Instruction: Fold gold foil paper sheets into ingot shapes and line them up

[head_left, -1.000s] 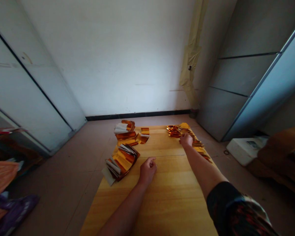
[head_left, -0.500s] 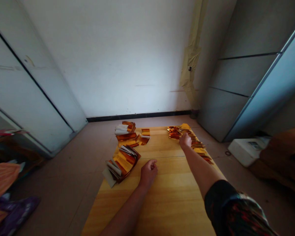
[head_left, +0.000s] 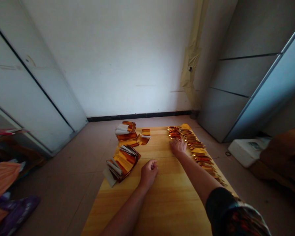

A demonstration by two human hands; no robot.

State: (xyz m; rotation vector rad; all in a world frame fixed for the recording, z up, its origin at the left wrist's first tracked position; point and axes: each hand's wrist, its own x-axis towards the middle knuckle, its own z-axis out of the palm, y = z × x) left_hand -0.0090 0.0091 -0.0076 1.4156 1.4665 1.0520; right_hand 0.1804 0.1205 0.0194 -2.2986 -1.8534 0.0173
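My left hand (head_left: 148, 170) rests on the wooden table (head_left: 162, 196) with its fingers curled in, and nothing shows in it. My right hand (head_left: 178, 146) is farther forward, its fingers stretched out at the near end of a short row of folded gold foil papers (head_left: 174, 131); whether they touch it I cannot tell. Beside that hand, a longer row of folded gold papers (head_left: 199, 152) runs down the table's right edge. Left of my left hand lies a bent stack of gold and grey-backed sheets (head_left: 124, 160). Loose gold sheets (head_left: 144, 139) lie beyond it.
Another curled stack of gold sheets (head_left: 126, 128) sits at the far left corner. A white wall (head_left: 137, 65) stands past the table, with grey cabinets (head_left: 243, 72) to the right. A white box (head_left: 245, 150) is on the floor at right, and a purple bag (head_left: 19, 213) at left.
My right hand has moved left and slightly nearer, off the longer row to the short row's near end, and its fingers have opened out. My left hand has stayed put.
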